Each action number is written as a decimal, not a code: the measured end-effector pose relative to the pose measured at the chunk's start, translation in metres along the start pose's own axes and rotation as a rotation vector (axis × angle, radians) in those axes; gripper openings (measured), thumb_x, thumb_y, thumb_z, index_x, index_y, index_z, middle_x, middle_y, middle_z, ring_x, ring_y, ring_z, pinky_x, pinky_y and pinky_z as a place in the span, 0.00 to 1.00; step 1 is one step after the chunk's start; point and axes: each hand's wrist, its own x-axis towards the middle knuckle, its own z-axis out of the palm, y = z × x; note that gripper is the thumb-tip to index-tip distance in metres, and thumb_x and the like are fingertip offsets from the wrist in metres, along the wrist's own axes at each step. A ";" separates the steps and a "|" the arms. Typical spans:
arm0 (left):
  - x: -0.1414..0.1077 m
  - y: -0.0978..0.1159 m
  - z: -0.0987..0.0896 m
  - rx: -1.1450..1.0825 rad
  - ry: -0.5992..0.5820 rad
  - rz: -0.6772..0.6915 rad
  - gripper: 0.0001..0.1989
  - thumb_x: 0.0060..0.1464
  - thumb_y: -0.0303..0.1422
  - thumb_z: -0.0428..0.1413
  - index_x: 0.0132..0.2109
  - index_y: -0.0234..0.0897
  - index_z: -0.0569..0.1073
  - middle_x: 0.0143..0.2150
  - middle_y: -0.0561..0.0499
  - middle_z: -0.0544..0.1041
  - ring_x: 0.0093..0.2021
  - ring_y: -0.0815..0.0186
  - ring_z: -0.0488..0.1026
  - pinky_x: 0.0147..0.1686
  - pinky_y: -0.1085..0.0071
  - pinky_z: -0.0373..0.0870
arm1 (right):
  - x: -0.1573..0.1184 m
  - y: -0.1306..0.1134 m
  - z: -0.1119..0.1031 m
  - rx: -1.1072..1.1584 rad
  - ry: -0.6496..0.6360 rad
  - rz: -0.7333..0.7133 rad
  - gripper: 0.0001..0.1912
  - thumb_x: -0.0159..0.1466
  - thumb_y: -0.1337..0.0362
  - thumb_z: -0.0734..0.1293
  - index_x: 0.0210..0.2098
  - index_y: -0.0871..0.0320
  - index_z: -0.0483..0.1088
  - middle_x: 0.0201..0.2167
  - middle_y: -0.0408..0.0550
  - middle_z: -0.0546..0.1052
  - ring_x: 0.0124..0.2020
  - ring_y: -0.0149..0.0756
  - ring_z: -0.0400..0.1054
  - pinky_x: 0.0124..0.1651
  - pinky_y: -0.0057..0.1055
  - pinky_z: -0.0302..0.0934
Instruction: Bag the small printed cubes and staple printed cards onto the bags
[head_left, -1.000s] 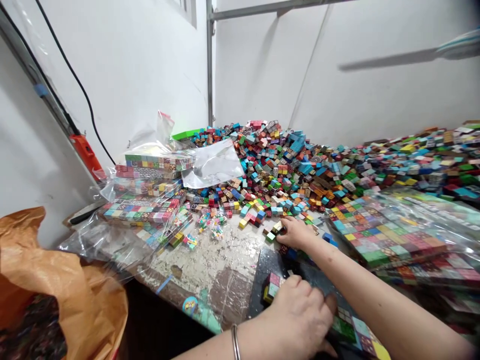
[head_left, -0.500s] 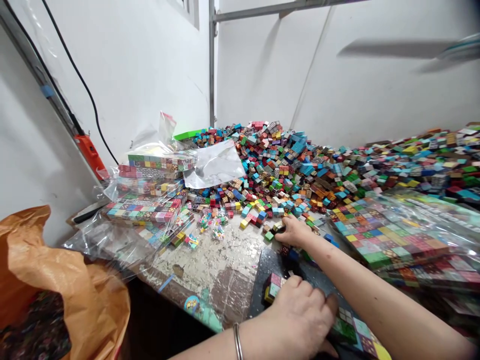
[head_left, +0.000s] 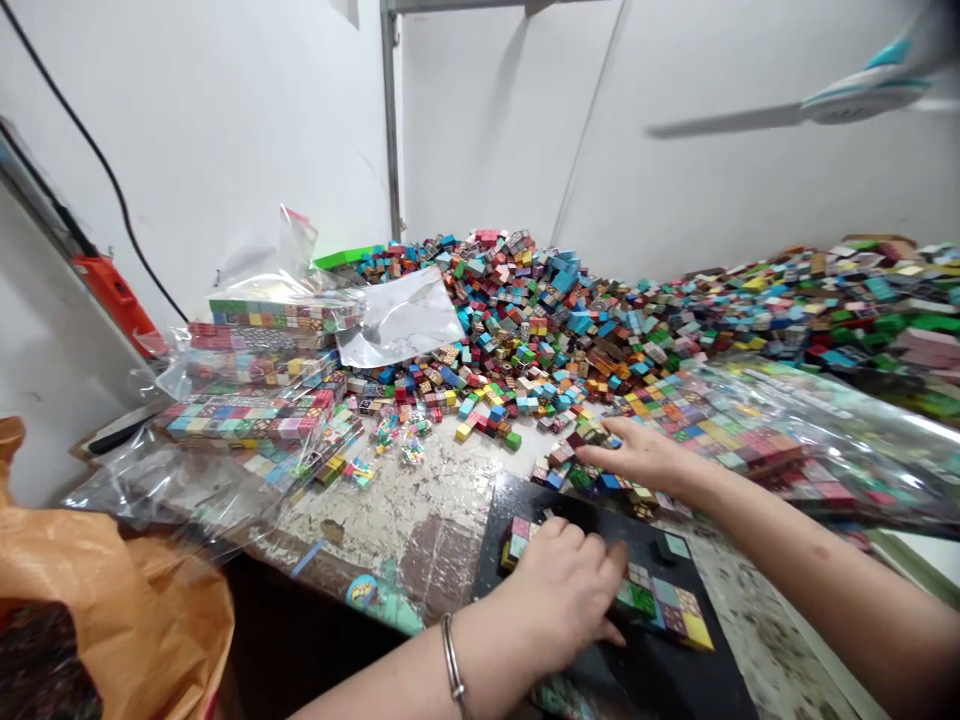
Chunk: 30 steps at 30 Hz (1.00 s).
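My left hand (head_left: 566, 590) is curled over the middle of a row of small patterned cube blocks (head_left: 679, 612) on a black board (head_left: 637, 680). The row shows on both sides of the hand; its middle is hidden under the fingers. One separate pale-topped block (head_left: 673, 546) sits near the board's right edge. Beyond the board, my right hand (head_left: 637, 450) reaches over loose blocks (head_left: 559, 455), thumb and fingers apart. Its fingertips are at the blocks, and none is seen lifted.
A large heap of coloured blocks (head_left: 540, 310) lies along the wall. Plastic-wrapped block sheets are stacked at left (head_left: 247, 415) and right (head_left: 720, 420). An orange sack (head_left: 150, 600) stands at lower left. A fan blade (head_left: 727, 122) juts in at upper right.
The view has shifted, showing more of the black board. My right hand has moved right from the blocks at the heap's front edge to the loose group behind the board. My left hand stays over the row.
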 end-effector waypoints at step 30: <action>0.004 0.007 -0.004 0.076 -0.044 -0.033 0.41 0.41 0.51 0.59 0.57 0.34 0.56 0.41 0.49 0.69 0.43 0.60 0.66 0.44 0.64 0.61 | -0.089 0.055 0.042 -0.003 0.064 -0.141 0.21 0.58 0.64 0.60 0.51 0.53 0.67 0.51 0.50 0.69 0.52 0.42 0.60 0.54 0.39 0.52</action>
